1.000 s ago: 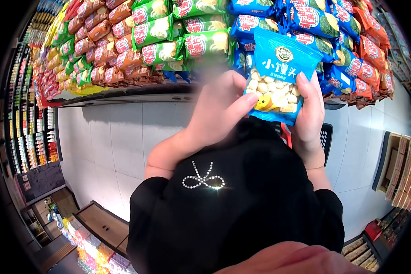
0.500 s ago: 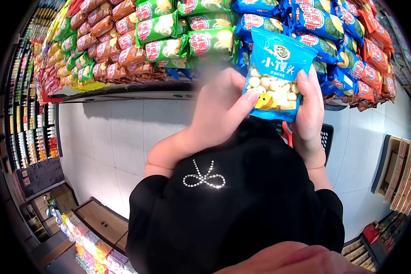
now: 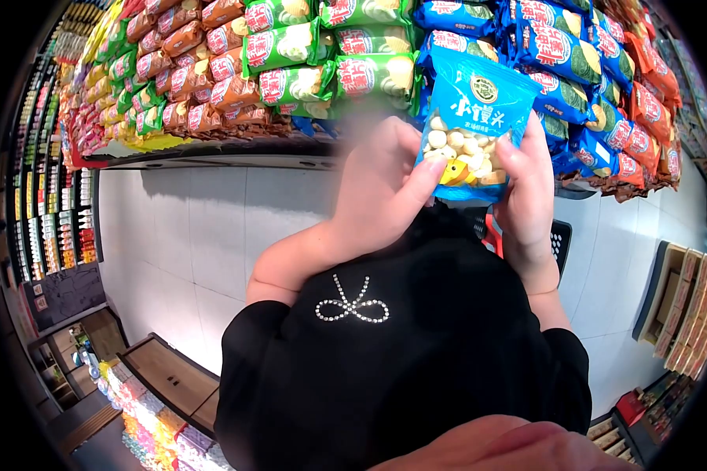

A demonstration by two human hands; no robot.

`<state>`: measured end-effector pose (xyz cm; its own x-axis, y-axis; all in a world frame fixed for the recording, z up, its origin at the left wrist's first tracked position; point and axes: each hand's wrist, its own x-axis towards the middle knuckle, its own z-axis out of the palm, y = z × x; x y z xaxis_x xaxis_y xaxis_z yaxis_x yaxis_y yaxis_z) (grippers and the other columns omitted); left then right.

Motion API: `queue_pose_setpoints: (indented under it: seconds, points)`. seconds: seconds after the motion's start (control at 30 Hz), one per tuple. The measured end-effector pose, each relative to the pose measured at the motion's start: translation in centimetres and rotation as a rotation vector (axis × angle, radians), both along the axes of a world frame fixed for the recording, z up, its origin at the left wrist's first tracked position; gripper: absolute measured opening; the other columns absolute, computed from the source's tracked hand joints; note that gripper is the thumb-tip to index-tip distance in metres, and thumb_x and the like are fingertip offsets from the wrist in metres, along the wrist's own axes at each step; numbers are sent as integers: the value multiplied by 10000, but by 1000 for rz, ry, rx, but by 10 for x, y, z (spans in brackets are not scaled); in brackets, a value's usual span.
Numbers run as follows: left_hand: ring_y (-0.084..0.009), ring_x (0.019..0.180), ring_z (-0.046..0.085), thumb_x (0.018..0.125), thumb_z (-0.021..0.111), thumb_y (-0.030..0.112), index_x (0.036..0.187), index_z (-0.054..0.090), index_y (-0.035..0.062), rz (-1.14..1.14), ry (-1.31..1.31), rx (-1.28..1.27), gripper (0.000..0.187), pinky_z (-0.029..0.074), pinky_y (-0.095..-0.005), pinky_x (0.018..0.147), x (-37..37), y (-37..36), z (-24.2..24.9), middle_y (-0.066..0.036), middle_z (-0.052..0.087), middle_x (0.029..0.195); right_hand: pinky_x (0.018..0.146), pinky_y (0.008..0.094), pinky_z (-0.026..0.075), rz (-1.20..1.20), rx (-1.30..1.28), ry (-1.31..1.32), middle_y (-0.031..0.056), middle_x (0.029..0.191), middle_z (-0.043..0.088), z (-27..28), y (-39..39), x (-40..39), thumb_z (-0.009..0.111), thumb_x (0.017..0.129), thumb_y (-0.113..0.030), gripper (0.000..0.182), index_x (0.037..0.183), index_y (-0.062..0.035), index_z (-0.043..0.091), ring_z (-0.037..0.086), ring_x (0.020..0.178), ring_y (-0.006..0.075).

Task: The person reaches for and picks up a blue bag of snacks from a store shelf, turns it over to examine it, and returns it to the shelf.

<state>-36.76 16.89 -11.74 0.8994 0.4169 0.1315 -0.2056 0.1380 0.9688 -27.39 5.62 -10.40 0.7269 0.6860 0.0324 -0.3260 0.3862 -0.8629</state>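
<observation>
A blue bag of small round biscuits is held up in front of my chest, its printed front facing me. Cream-coloured balls and a yellow cartoon figure show on its lower half. My left hand grips the lower left edge, thumb on the front; its back is partly blurred. On the other side, my right hand holds the right edge, thumb pressed on the front and fingers mostly hidden behind the bag. Just beyond the bag lie stacked blue chip packets and green chip packets.
Brown packets fill the display's left part, orange-red packets its right end. A black basket-like thing is partly hidden beside my right forearm. Bottle shelves stand at far left, boxes at far right, on the pale tiled floor.
The bag's top has tipped slightly away and its right side has drawn in. My right thumb has slid lower on the front. My left hand keeps nearly the same place.
</observation>
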Motion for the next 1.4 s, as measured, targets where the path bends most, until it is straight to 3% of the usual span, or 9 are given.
queue_pose_setpoints:
  seconds: [0.1,0.2,0.53,0.63,0.8,1.1,1.2,1.23,1.4]
  points:
    - [-75,582,508,817,527,49,832,422,20,13,11,0,109,426,-184,461,0,5,-2,-49,496,763,834,272,413,48,-2,-49,90,1096,479,-1,2,0,549,756,17,507,1202,-8,309,490,988,133]
    - [-157,1032,439,806,566,185,1192,300,-26,-93,24,-42,514,329,-315,923,0,12,-6,-97,477,1078,877,279,370,115,-132,-214,105,1109,467,4,6,2,607,735,-34,538,1193,17,331,455,1026,146]
    - [-115,969,482,887,454,242,1165,325,-20,8,-85,-86,404,387,-272,845,-2,39,-14,-86,503,1067,587,269,421,237,-348,-641,123,811,582,4,31,14,682,703,-156,481,1076,13,431,548,695,124]
    - [-119,986,474,887,454,229,1161,332,-18,-49,-59,-54,389,377,-277,861,-6,54,-16,-86,505,1064,591,285,428,232,-345,-721,126,805,582,5,41,17,679,705,-154,470,1070,13,434,554,691,146]
    - [-111,609,507,867,471,120,1182,231,5,-241,-42,-43,412,424,-206,566,-16,86,-8,-101,557,831,833,251,389,398,-301,-339,62,1024,535,47,47,33,590,775,-47,360,1095,10,437,488,967,110]
    - [-100,582,511,849,466,38,1133,273,34,-134,-7,-145,343,417,-194,551,-31,131,3,-100,555,752,365,141,353,-222,-475,-470,0,706,521,133,140,189,560,808,-269,265,925,-38,505,451,458,36]
    - [-91,571,498,846,474,39,1126,278,38,-110,-23,-119,342,412,-191,549,-33,140,6,-93,556,747,466,189,456,-192,-841,-560,61,769,555,131,166,253,543,790,-465,588,1153,-33,378,573,605,94]
    - [-91,571,498,846,474,39,1126,278,38,-117,-23,-120,342,412,-191,549,-33,142,6,-93,556,747,481,232,480,-254,-937,-729,109,765,564,131,167,261,549,765,-504,639,1023,75,461,585,598,132]
    - [-89,597,498,841,475,33,1102,310,39,-107,-12,-124,309,406,-187,560,-32,148,5,-85,550,739,507,279,481,-331,-1120,-1015,111,724,603,126,154,289,586,745,-457,525,946,28,594,590,600,158]
